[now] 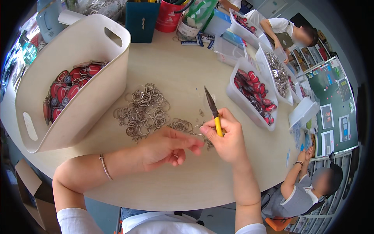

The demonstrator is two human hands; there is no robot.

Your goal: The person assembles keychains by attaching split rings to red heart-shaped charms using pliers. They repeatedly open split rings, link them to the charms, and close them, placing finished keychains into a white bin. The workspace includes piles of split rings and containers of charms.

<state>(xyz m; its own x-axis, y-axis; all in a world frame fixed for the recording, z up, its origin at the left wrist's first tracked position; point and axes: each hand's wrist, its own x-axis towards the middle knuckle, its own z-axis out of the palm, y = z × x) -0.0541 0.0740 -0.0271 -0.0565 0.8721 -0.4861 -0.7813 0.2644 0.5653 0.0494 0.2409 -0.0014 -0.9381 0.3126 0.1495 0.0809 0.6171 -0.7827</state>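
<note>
In my right hand (226,138) is a pair of needle-nose pliers (211,104) with yellow handles, its dark jaws pointing up and away from me. A metal split ring (197,130) shows at the tips of my right thumb and forefinger; whether they pinch it I cannot tell. My left hand (167,147) hovers just left of it, forefinger stretched toward the right hand and the other fingers loosely bent, with nothing visible in them. Beyond my left hand lies a heap of split rings (146,109). Small chain pieces (182,125) lie between the heap and my right hand.
A large white tub (103,84) with red tags stands at left. White bins (253,107) of red tags and metal rings (276,72) line the right. A teal box (142,23) and red bucket (168,17) stand at the back. Two other people sit at the right.
</note>
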